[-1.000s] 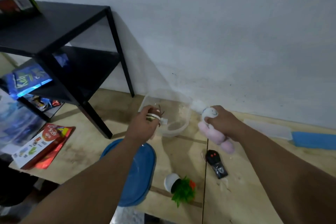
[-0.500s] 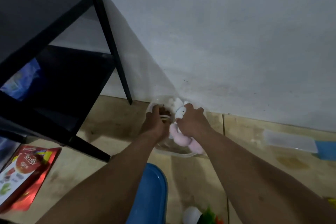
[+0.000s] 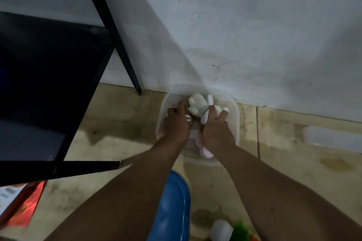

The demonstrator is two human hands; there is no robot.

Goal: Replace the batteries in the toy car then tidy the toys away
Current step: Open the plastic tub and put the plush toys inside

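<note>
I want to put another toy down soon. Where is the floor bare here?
Bare floor lies between the black shelf leg and the clear tub, and right of the tub before the clear lid. Crowded: the tub itself, filled by both hands and soft toys.

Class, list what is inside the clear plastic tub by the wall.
Inside the tub: a white-and-pink soft toy, with the left hand and right hand over it. Anything beneath them is hidden.

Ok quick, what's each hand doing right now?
Left hand: in the clear tub, closed on a small striped toy.
Right hand: in the tub, gripping the pink-and-white plush.
</note>
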